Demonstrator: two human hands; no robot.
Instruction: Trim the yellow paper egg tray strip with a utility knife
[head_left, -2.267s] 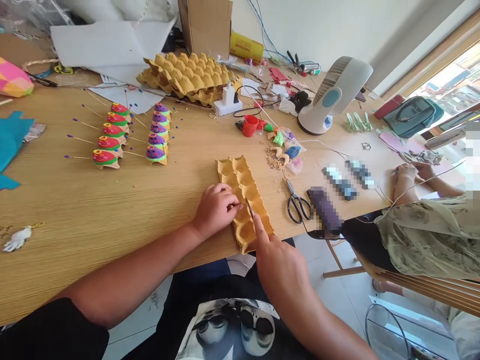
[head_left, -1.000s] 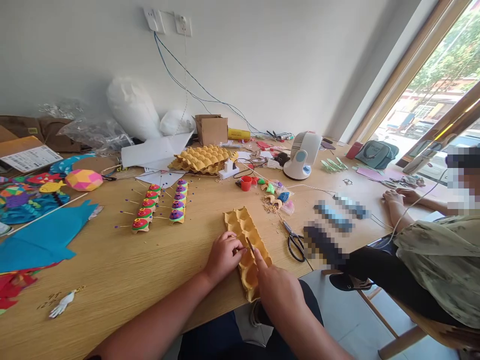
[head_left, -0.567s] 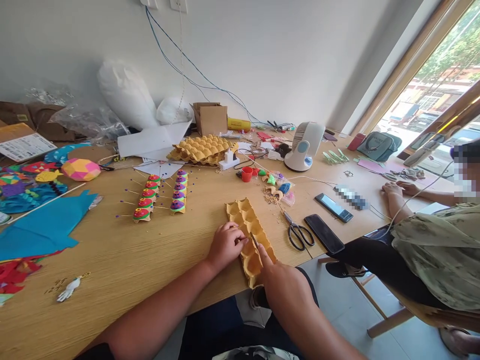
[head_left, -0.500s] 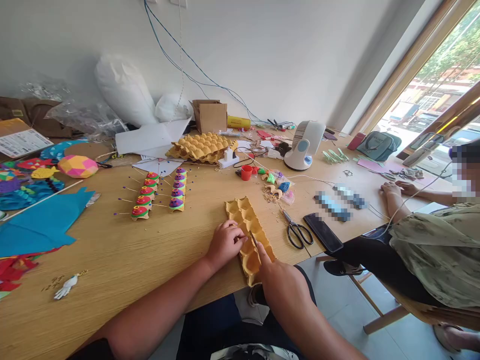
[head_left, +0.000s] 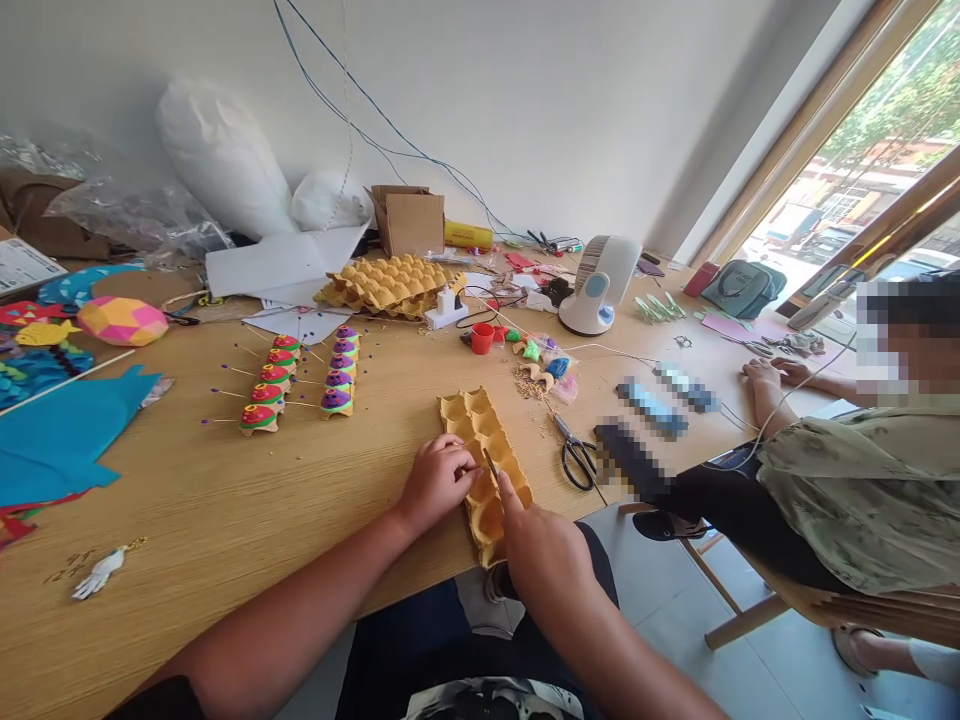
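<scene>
A yellow egg-carton strip (head_left: 487, 430) with two rows of cups lies at the table's front edge. My left hand (head_left: 439, 480) is closed on the strip's left rim, its fingers curled over it. My right hand (head_left: 544, 550) is closed round a thin dark blade (head_left: 491, 465), index finger stretched along it; the tip rests on the middle ridge between the cups. The blade's handle is hidden in my palm. Black-handled scissors (head_left: 577, 455) lie right of the strip.
Painted carton caterpillars (head_left: 272, 385) stand at left, near blue felt (head_left: 67, 440). Stacked egg trays (head_left: 390, 285), a red cup (head_left: 482, 338) and a white fan (head_left: 600, 285) are behind. Another person (head_left: 870, 460) sits at right, both hands on the table.
The whole view has shifted, so things on the table appear further left. Both my hands keep their places on the strip, with the blade still on its middle ridge.
</scene>
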